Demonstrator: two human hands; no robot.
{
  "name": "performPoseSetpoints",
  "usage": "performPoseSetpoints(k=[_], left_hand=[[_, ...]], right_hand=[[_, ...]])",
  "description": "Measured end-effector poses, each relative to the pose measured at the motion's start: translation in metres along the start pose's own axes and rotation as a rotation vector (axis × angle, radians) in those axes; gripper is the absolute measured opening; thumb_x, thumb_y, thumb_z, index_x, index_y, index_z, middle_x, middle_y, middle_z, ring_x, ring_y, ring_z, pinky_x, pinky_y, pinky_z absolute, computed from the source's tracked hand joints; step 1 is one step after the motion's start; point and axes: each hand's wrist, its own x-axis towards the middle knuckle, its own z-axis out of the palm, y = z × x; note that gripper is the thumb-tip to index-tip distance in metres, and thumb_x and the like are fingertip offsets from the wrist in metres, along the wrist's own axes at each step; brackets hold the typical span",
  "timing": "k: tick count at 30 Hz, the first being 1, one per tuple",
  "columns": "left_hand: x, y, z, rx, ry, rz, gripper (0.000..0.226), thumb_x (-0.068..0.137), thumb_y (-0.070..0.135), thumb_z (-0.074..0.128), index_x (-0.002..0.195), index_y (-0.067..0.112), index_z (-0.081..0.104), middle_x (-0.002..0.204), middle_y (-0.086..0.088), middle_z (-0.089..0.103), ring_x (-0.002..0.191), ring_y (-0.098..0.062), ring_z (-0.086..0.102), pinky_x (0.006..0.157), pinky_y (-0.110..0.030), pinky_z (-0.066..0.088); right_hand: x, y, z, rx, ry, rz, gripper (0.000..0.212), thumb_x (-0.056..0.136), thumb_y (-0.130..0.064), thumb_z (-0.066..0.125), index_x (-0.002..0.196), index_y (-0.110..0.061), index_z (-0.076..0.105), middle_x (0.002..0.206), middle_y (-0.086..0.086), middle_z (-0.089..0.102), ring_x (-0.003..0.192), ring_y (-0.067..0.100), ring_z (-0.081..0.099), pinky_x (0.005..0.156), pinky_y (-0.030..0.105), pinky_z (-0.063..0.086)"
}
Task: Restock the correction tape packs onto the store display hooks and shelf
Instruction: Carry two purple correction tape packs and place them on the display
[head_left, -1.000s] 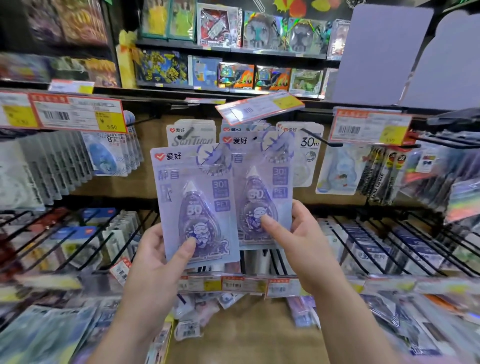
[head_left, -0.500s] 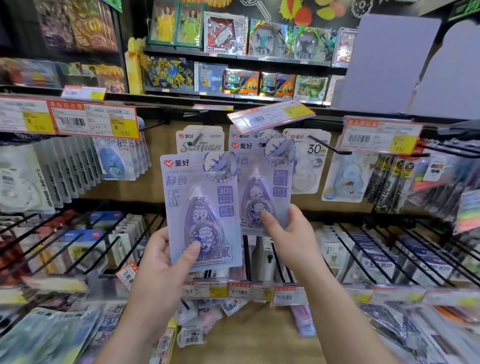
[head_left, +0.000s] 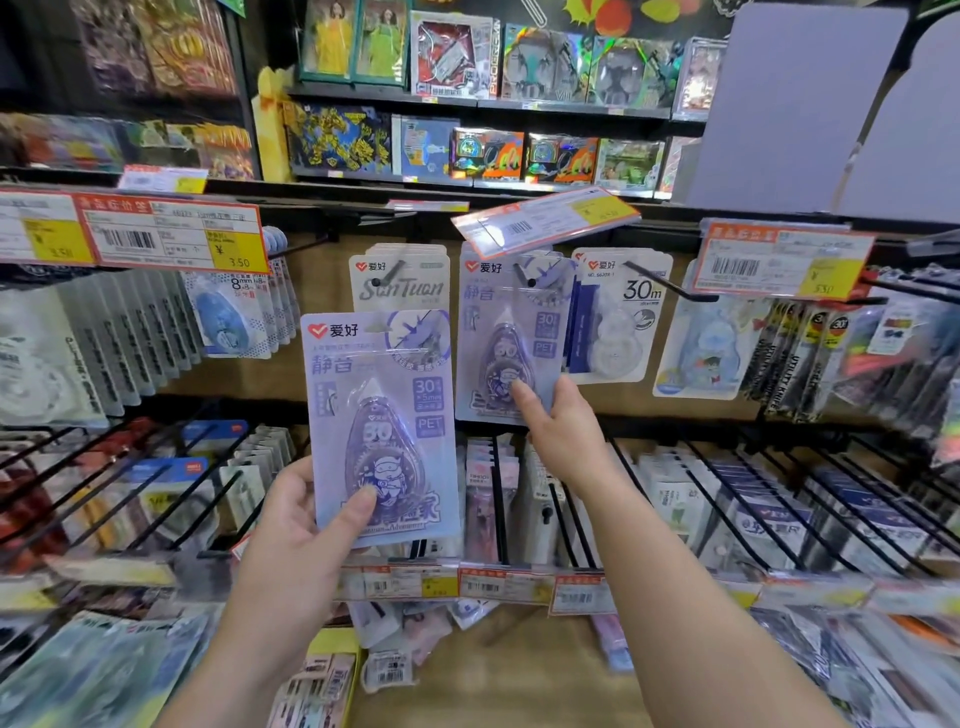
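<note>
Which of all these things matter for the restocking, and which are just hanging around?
In the job:
left hand gripping a purple pack
right hand holding a second pack at its hook

Just there:
SanTuan packs
30m packs
price tags
toy boxes

You face a wooden back panel (head_left: 332, 374) behind black wire hooks (head_left: 727, 499), with toy boxes (head_left: 452, 54) on dark upper shelves (head_left: 467, 101) above.

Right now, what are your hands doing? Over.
Left hand grips a purple pack. Right hand pinches a second pack at its hook. Tilted price tag overhangs.
</note>
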Motion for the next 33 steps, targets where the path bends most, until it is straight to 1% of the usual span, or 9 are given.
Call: performPoseSetpoints(k=[3,6,10,14,17,19,21,26,33], left_hand=[[0.004,0.000,-0.001,0.010,0.002,0.009,0.025,0.089,0.021,0.062,0.111,0.030,0.054,0.098,0.014,0.074,0.086,-0.005,0.071,0.073,-0.030,0.050],[0.008,-0.002,-0.001,0.007,0.000,0.012,0.038,0.078,0.030,0.064,0.115,0.028,0.055,0.101,0.014,0.074,0.092,-0.008,0.071,0.082,-0.034,0.050],[0.014,-0.005,0.001,0.005,-0.006,0.006,0.030,0.086,0.022,0.063,0.114,0.028,0.055,0.101,0.013,0.074,0.093,-0.008,0.071,0.083,-0.033,0.050],[0.014,-0.006,0.006,0.004,-0.018,0.007,0.025,0.090,0.017,0.062,0.111,0.027,0.055,0.100,0.013,0.074,0.091,-0.005,0.071,0.079,-0.027,0.049],[0.012,-0.006,0.012,0.017,-0.033,0.008,0.025,0.091,0.014,0.062,0.111,0.028,0.055,0.099,0.014,0.074,0.091,-0.004,0.070,0.077,-0.024,0.049],[0.011,-0.006,0.016,0.031,-0.048,0.015,0.026,0.091,0.015,0.062,0.112,0.028,0.054,0.099,0.015,0.074,0.092,-0.004,0.070,0.080,-0.026,0.050],[0.009,-0.004,0.024,0.034,-0.070,0.029,0.028,0.091,0.015,0.062,0.114,0.028,0.054,0.099,0.016,0.073,0.093,-0.003,0.070,0.082,-0.027,0.051],[-0.003,0.003,0.047,0.024,-0.112,0.102,0.028,0.091,0.009,0.061,0.111,0.027,0.054,0.094,0.021,0.072,0.090,0.002,0.068,0.070,-0.012,0.053],[-0.013,0.010,0.066,-0.008,-0.181,0.155,0.031,0.091,0.009,0.061,0.118,0.021,0.053,0.101,0.014,0.072,0.095,-0.001,0.069,0.073,-0.012,0.052]], right_hand=[[0.010,0.003,0.004,0.011,-0.001,0.004,0.031,0.097,-0.044,0.055,0.113,-0.018,0.052,0.103,-0.007,0.063,0.087,0.004,0.057,0.071,0.017,0.046],[0.021,0.007,0.007,0.041,-0.014,0.030,0.032,0.096,-0.046,0.056,0.115,-0.021,0.051,0.108,-0.005,0.064,0.097,0.011,0.061,0.088,0.038,0.055],[0.034,0.010,0.011,0.045,-0.014,0.068,0.033,0.094,-0.050,0.056,0.112,-0.022,0.051,0.107,-0.005,0.064,0.099,0.014,0.062,0.092,0.045,0.054],[0.037,0.009,0.007,0.025,-0.008,0.124,0.046,0.091,-0.052,0.060,0.120,-0.018,0.050,0.115,-0.001,0.064,0.103,0.016,0.062,0.093,0.040,0.053],[0.018,0.006,-0.004,-0.089,0.164,0.118,0.058,0.088,-0.052,0.064,0.131,-0.015,0.048,0.125,0.001,0.056,0.111,0.016,0.056,0.094,0.032,0.047],[-0.011,-0.004,-0.014,-0.072,0.224,0.056,0.043,0.092,-0.045,0.062,0.124,-0.018,0.053,0.119,-0.003,0.058,0.103,0.011,0.056,0.083,0.019,0.045],[-0.048,-0.015,-0.019,0.038,0.120,-0.018,0.020,0.096,-0.038,0.056,0.109,-0.024,0.058,0.102,-0.008,0.064,0.089,0.005,0.060,0.069,0.007,0.043],[-0.108,-0.024,-0.017,0.105,-0.210,-0.138,0.026,0.091,-0.053,0.055,0.109,-0.034,0.060,0.098,-0.012,0.070,0.090,0.005,0.065,0.078,0.028,0.054],[-0.120,-0.024,-0.030,0.102,-0.102,-0.141,0.018,0.091,-0.042,0.059,0.108,-0.036,0.056,0.097,-0.028,0.067,0.089,-0.004,0.065,0.071,0.018,0.052]])
